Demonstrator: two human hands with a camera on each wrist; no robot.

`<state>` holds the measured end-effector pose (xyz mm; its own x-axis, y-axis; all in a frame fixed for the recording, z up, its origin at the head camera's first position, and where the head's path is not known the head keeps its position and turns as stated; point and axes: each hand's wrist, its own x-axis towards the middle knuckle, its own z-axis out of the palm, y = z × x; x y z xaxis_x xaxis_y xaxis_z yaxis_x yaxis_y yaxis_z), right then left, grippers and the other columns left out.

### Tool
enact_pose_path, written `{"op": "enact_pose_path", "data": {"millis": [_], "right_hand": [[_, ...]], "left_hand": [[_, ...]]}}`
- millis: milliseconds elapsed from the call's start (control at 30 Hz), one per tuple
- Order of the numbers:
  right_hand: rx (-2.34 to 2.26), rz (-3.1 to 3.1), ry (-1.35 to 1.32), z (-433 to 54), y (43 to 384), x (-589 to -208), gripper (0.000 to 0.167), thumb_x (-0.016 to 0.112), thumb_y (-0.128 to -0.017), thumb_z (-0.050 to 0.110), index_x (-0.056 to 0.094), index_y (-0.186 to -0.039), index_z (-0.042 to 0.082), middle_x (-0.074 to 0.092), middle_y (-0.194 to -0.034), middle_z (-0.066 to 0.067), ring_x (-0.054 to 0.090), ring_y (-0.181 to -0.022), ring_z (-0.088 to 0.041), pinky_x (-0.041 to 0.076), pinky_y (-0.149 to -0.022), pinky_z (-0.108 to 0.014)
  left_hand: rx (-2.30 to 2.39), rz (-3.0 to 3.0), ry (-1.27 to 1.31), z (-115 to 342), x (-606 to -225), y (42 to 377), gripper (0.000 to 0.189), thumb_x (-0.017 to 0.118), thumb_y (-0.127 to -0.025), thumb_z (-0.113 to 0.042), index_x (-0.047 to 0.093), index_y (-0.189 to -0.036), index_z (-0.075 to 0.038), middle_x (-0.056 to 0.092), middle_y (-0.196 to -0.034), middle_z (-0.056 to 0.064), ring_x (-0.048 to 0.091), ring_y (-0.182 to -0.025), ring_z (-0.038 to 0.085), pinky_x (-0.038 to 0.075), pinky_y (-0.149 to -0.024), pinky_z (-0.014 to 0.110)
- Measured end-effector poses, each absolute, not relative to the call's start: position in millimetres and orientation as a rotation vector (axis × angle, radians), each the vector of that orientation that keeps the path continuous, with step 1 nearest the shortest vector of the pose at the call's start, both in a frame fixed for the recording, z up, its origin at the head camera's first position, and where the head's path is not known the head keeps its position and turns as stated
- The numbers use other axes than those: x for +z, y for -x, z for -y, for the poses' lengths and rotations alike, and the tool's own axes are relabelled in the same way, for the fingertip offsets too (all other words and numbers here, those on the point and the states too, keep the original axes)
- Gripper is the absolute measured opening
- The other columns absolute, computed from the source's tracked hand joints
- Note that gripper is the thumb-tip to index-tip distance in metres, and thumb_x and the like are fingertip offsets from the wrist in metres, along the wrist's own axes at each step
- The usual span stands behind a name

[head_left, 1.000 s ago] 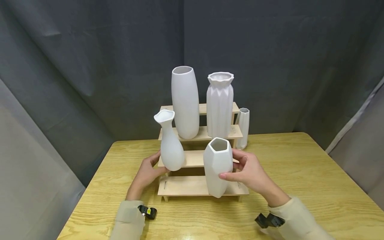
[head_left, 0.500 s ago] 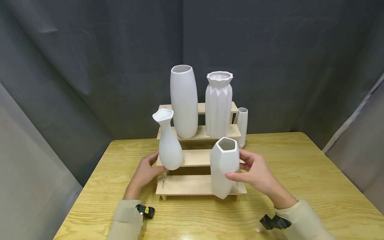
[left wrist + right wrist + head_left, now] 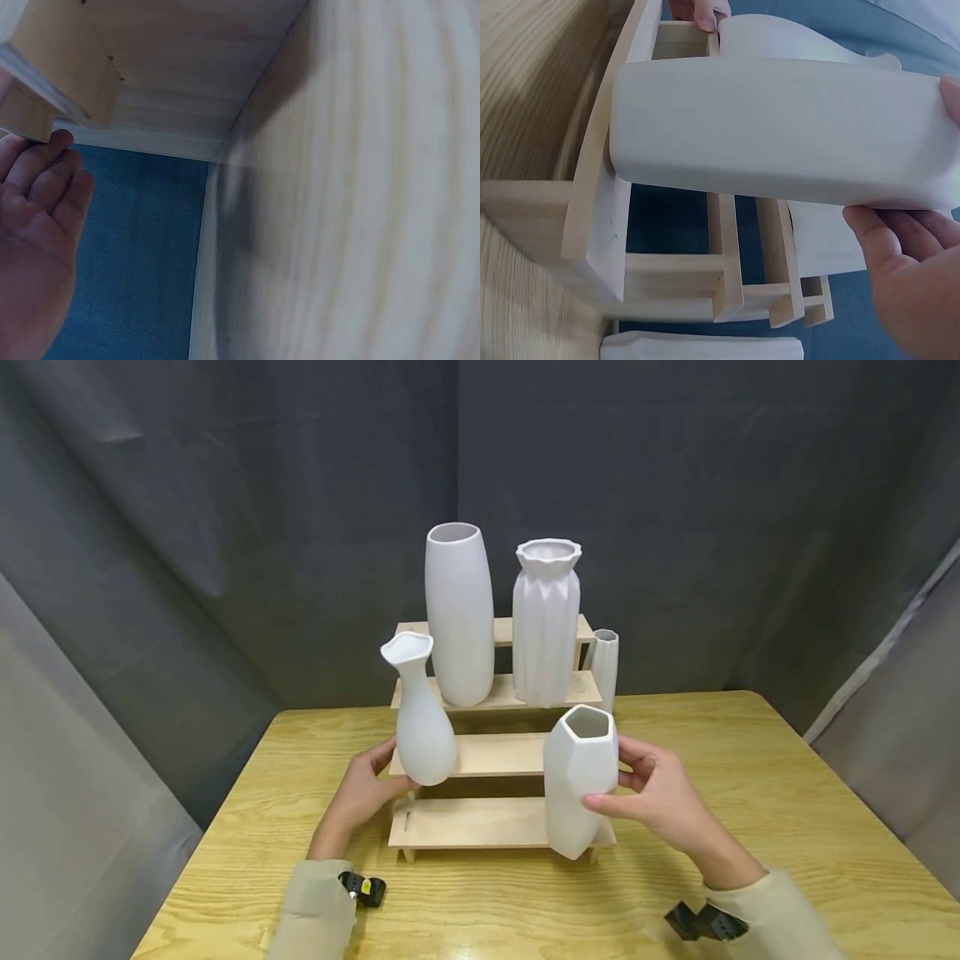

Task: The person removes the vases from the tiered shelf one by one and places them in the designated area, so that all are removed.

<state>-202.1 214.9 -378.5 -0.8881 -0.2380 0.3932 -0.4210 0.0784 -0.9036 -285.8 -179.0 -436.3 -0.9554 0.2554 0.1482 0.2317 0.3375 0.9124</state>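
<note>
My right hand [image 3: 660, 793] holds a white faceted vase [image 3: 573, 785] with a five-sided mouth, thumb in front and fingers behind. Upright, the vase has its base at the right end of the lowest step of a wooden tiered stand [image 3: 468, 822]. In the right wrist view, thumb and fingers pinch its upper part. At the stand's left side my left hand [image 3: 363, 789] grips the end of the second step; its fingers [image 3: 52, 176] reach behind a wooden piece in the left wrist view. Beside this hand, a white vase with a wavy flared mouth [image 3: 426, 739] stands on that step.
Higher on the stand are a tall smooth white vase [image 3: 459, 610] and a pleated white vase with a ruffled rim [image 3: 546, 627]. A slim white vase [image 3: 606, 668] stands on the wooden table [image 3: 750, 777] behind the stand's right side. Grey curtain [image 3: 300, 527] hangs behind.
My right hand has moved the faceted vase to the right along the lowest step. My left hand stays at the stand's left side, and the other vases keep their places.
</note>
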Motion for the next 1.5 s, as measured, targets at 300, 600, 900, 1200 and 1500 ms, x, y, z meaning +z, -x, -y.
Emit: {"op": "enact_pose_path", "data": {"millis": [300,600,900,1200,1500], "right_hand": [[1.911,2.198,-0.646,-229,198,-379,0.064,0.080,-0.074,-0.013,0.056,-0.132,-0.007,0.069,-0.117,-0.004,0.071,-0.093,-0.024,0.059,-0.079,-0.035],[1.876,2.220,-0.576,-238,195,-377,0.063,0.081,-0.074,-0.011,0.056,-0.132,-0.006,0.069,-0.115,-0.002,0.070,-0.093,-0.021,0.059,-0.077,-0.033],[1.892,2.198,-0.521,-248,193,-378,0.059,0.079,-0.075,-0.013,0.060,-0.129,0.001,0.070,-0.110,-0.001,0.071,-0.090,-0.019,0.059,-0.075,-0.031],[1.883,2.186,-0.493,-256,193,-375,0.060,0.079,-0.075,-0.014,0.060,-0.129,0.001,0.070,-0.111,0.000,0.071,-0.091,-0.018,0.059,-0.074,-0.029],[1.857,2.196,-0.436,-266,193,-375,0.060,0.079,-0.075,-0.013,0.056,-0.130,-0.006,0.070,-0.108,0.000,0.071,-0.088,-0.017,0.059,-0.073,-0.029]], "left_hand": [[1.731,-2.552,-0.483,178,-436,285,0.081,0.084,-0.082,-0.025,0.042,-0.151,-0.016,0.038,-0.154,0.007,0.028,-0.143,0.035,0.028,-0.113,0.054],[1.729,-2.559,-0.458,179,-435,283,0.083,0.085,-0.081,-0.027,0.043,-0.151,-0.016,0.038,-0.154,0.008,0.029,-0.143,0.035,0.028,-0.114,0.052],[1.724,-2.554,-0.456,180,-437,285,0.084,0.085,-0.080,-0.027,0.042,-0.151,-0.014,0.037,-0.154,0.008,0.029,-0.143,0.035,0.028,-0.114,0.051],[1.731,-2.552,-0.449,179,-435,284,0.083,0.085,-0.080,-0.026,0.042,-0.151,-0.016,0.038,-0.154,0.007,0.029,-0.143,0.035,0.028,-0.114,0.052],[1.729,-2.550,-0.456,179,-434,284,0.083,0.084,-0.081,-0.027,0.042,-0.151,-0.015,0.036,-0.155,0.008,0.028,-0.143,0.035,0.028,-0.113,0.052]]}}
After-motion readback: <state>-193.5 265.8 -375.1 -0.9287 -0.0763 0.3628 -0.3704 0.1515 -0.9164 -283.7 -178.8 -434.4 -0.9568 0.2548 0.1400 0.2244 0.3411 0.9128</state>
